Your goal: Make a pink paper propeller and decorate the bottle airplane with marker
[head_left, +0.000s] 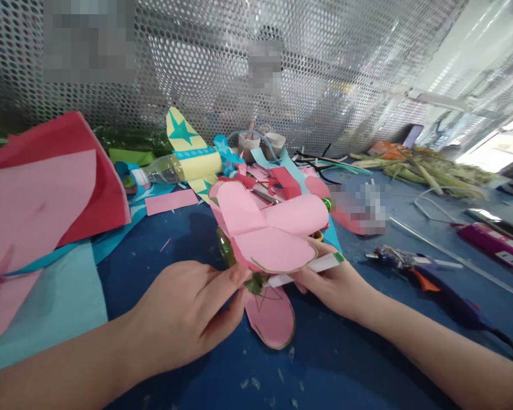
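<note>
In the middle is a toy plane (282,219) made of a green bottle wrapped in pink paper, with rounded paper wings and tail fins. A star outline is drawn on its lower pink wing. My left hand (196,302) is closed, thumb and fingers pinching the plane's near side beside a dark green patch. My right hand (337,285) curls at the plane's right side around a white marker pen (320,265) with a green end; its other fingers are partly hidden behind the paper. The pen points left, its tip close to the star.
Behind stands a yellow-and-blue bottle plane (196,162). Coloured paper sheets (47,199) are piled at left, with paper scraps beyond the pink plane. To the right lie a glue gun (436,290), a clear stick (457,256), a purple box cutter-like item (491,242) and dried husks (436,168).
</note>
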Demonstrator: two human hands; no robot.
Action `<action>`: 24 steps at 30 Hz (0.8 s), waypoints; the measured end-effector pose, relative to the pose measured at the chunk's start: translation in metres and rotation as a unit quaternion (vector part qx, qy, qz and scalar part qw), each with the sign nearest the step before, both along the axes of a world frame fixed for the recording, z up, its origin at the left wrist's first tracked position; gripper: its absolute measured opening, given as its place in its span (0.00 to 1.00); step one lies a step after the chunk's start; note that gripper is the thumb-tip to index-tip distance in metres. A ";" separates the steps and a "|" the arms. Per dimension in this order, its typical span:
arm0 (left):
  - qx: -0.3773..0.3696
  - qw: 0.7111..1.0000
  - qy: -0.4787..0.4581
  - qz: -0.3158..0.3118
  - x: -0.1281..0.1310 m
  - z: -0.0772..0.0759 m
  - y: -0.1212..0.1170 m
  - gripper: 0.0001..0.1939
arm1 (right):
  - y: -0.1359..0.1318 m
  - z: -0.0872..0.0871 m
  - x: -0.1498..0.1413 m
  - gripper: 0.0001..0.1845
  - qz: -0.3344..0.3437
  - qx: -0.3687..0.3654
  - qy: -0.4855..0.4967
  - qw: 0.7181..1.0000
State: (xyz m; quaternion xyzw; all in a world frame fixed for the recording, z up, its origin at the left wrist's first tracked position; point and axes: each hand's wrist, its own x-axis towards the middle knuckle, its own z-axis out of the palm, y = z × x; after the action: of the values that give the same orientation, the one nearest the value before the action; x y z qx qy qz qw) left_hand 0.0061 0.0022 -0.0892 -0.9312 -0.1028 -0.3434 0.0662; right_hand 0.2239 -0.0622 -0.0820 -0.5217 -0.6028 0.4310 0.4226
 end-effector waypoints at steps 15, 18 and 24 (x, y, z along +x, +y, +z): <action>0.000 1.000 -0.004 0.002 -0.001 0.000 0.000 0.08 | 0.003 -0.001 0.002 0.12 -0.034 0.071 -0.063 0.995; -0.001 1.000 -0.006 0.001 -0.001 0.000 0.000 0.07 | 0.003 -0.001 0.002 0.12 -0.032 0.070 -0.066 0.995; -0.005 1.000 -0.002 -0.001 0.001 -0.001 0.000 0.07 | 0.003 0.000 0.003 0.11 -0.038 0.072 -0.060 0.995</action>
State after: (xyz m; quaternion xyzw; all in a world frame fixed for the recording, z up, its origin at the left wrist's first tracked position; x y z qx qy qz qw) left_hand 0.0072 0.0025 -0.0898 -0.9308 -0.1034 -0.3453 0.0607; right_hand 0.2265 -0.0595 -0.0818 -0.5375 -0.6363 0.3378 0.4384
